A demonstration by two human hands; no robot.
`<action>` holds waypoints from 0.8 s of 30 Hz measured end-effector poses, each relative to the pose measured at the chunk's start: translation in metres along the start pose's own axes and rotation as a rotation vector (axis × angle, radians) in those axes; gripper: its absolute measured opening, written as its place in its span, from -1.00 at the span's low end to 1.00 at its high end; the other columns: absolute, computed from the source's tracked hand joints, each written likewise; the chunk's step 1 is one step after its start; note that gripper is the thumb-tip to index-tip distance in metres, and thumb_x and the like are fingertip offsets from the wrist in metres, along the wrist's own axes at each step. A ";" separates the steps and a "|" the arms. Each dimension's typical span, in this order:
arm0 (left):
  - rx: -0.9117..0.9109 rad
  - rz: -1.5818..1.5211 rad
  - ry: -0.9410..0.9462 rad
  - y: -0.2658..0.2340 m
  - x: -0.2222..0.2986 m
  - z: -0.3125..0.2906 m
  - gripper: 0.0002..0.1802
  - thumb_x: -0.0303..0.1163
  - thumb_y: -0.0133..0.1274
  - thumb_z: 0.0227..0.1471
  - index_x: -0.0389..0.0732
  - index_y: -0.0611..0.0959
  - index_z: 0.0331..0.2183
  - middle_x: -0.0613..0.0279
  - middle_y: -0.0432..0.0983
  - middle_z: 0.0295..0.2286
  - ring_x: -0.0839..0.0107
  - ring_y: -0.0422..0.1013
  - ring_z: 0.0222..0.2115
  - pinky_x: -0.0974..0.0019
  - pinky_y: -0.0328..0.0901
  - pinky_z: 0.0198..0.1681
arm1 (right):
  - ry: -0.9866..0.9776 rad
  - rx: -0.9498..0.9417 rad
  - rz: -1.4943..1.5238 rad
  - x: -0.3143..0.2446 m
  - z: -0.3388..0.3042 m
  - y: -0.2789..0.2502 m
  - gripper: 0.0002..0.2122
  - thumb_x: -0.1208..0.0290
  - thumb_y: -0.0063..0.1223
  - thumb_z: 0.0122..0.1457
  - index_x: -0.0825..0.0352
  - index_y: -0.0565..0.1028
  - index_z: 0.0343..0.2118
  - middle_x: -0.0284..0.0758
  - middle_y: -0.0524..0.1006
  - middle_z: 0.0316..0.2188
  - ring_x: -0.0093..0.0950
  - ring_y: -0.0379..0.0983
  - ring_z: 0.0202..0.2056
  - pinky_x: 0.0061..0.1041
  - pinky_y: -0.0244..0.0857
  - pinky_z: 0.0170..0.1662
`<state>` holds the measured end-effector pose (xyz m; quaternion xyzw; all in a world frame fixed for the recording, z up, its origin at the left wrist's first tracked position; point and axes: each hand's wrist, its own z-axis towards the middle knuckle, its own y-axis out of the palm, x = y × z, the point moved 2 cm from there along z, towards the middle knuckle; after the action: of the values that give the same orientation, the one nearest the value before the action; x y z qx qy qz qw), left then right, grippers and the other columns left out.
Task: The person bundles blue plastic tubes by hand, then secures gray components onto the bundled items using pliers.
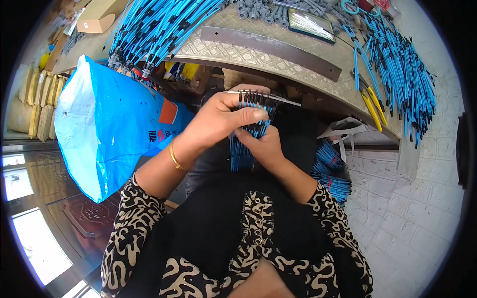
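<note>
Over my lap, both hands hold a row of thin blue cables with black ends [254,113]. My left hand [211,119] is closed on their upper part, its thumb pressed across the black ends. Lower down, my right hand [266,147] wraps the same cables from the right. A thin flat metal strip [287,101] runs sideways along the top of the row and sticks out to the right. The cables' lower ends hang below my fingers. Part of the left-hand fingers is hidden behind the bundle.
Ahead is a patterned workbench [238,47] with a metal edge bar [268,47]. On it lie a heap of blue cables [164,25], grey fittings [261,10], another cable pile [400,69] and yellow-handled pliers [371,107]. A large blue sack [119,119] stands left. Cable bundles [330,174] sit low right.
</note>
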<state>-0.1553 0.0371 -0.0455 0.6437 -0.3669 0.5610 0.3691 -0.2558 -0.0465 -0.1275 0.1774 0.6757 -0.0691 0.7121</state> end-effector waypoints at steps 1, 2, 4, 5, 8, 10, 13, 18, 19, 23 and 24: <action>0.057 -0.239 -0.218 0.003 -0.006 -0.001 -0.82 -0.43 0.06 -0.03 -0.27 0.57 -0.32 0.14 0.35 -0.13 0.37 0.20 -0.03 0.32 0.10 0.03 | 0.029 0.006 -0.003 0.000 0.004 0.000 -0.80 0.40 0.16 -0.03 0.38 0.48 -0.37 -0.43 0.48 -0.51 -0.66 0.37 -0.45 -0.62 0.27 -0.35; 0.059 -0.240 -0.214 0.006 -0.010 -0.002 -0.82 -0.43 0.06 -0.03 -0.27 0.57 -0.32 0.14 0.35 -0.13 0.37 0.20 -0.03 0.32 0.10 0.03 | 0.057 0.011 -0.005 0.000 0.008 0.000 -0.83 0.40 0.14 -0.01 0.38 0.48 -0.40 -0.45 0.48 -0.52 -0.68 0.36 -0.46 -0.63 0.26 -0.37; 0.230 -0.299 0.008 0.007 -0.021 0.000 -0.83 -0.46 0.07 -0.03 -0.29 0.57 -0.32 0.21 0.33 -0.13 0.48 0.23 -0.10 0.40 0.15 -0.05 | 0.085 0.017 -0.013 0.001 0.013 0.002 -0.86 0.41 0.12 0.02 0.38 0.49 -0.43 -0.47 0.47 -0.53 -0.70 0.35 -0.47 -0.65 0.25 -0.38; 0.318 -0.327 0.120 0.008 -0.023 -0.001 -0.84 -0.47 0.07 -0.03 -0.29 0.57 -0.32 0.25 0.32 -0.14 0.53 0.25 -0.14 0.43 0.17 -0.08 | 0.089 0.028 0.023 0.001 0.016 0.004 -0.86 0.40 0.11 0.03 0.37 0.49 -0.42 -0.47 0.48 -0.53 -0.70 0.35 -0.48 -0.65 0.26 -0.39; 0.402 -0.494 0.259 0.012 -0.026 -0.008 -0.82 -0.46 0.09 -0.04 -0.29 0.56 -0.32 0.25 0.32 -0.16 0.57 0.26 -0.19 0.46 0.19 -0.13 | 0.100 0.043 0.097 0.003 0.023 0.008 -0.86 0.40 0.10 0.05 0.36 0.49 -0.41 -0.46 0.48 -0.53 -0.70 0.36 -0.48 -0.66 0.26 -0.40; 0.444 -0.576 0.326 0.006 -0.027 -0.009 -0.81 -0.46 0.09 -0.04 -0.29 0.55 -0.31 0.25 0.32 -0.17 0.59 0.27 -0.22 0.47 0.20 -0.15 | 0.207 0.011 0.181 0.006 0.027 0.007 -0.87 0.39 0.09 0.06 0.36 0.49 -0.41 -0.45 0.48 -0.52 -0.69 0.37 -0.49 -0.67 0.27 -0.41; 0.674 -0.425 0.421 -0.016 -0.027 0.000 -0.84 -0.45 0.07 -0.01 -0.28 0.55 -0.32 0.29 0.38 -0.28 0.64 0.28 -0.35 0.52 0.22 -0.25 | 0.276 -0.017 0.206 0.007 0.030 0.011 -0.86 0.38 0.10 0.06 0.35 0.48 -0.39 -0.43 0.49 -0.50 -0.64 0.41 -0.48 -0.65 0.32 -0.41; 0.529 -0.184 0.288 -0.037 -0.027 0.007 -0.85 -0.46 0.00 0.04 -0.28 0.52 -0.31 0.30 0.45 -0.45 0.58 0.33 -0.45 0.51 0.24 -0.34 | 0.261 -0.038 0.190 0.006 0.029 0.012 -0.82 0.35 0.10 0.06 0.35 0.46 -0.37 -0.38 0.50 -0.49 -0.55 0.48 -0.48 -0.58 0.38 -0.42; 0.522 -0.214 0.305 -0.036 -0.027 0.006 -0.86 -0.46 0.00 0.04 -0.29 0.53 -0.32 0.30 0.45 -0.46 0.59 0.32 -0.46 0.51 0.23 -0.35 | 0.242 -0.037 0.202 0.005 0.028 0.012 -0.82 0.35 0.10 0.06 0.35 0.46 -0.37 -0.37 0.50 -0.49 -0.55 0.48 -0.48 -0.58 0.38 -0.43; 0.499 -0.270 0.345 -0.033 -0.026 0.003 -0.88 -0.46 -0.02 0.05 -0.29 0.53 -0.33 0.29 0.45 -0.46 0.59 0.32 -0.47 0.52 0.22 -0.37 | 0.312 -0.022 0.208 0.003 0.022 0.012 -0.81 0.33 0.10 0.06 0.36 0.45 -0.38 -0.34 0.51 -0.52 -0.55 0.48 -0.49 -0.58 0.38 -0.43; 0.499 -0.270 0.344 -0.032 -0.027 0.001 -0.87 -0.46 -0.02 0.05 -0.29 0.52 -0.33 0.29 0.45 -0.45 0.59 0.32 -0.47 0.52 0.23 -0.36 | 0.304 -0.021 0.206 0.003 0.022 0.012 -0.81 0.33 0.10 0.06 0.36 0.45 -0.38 -0.34 0.51 -0.52 -0.55 0.48 -0.49 -0.58 0.38 -0.43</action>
<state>-0.1286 0.0521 -0.0741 0.6530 -0.0619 0.6801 0.3276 -0.2306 -0.0427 -0.1279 0.2467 0.7546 0.0390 0.6068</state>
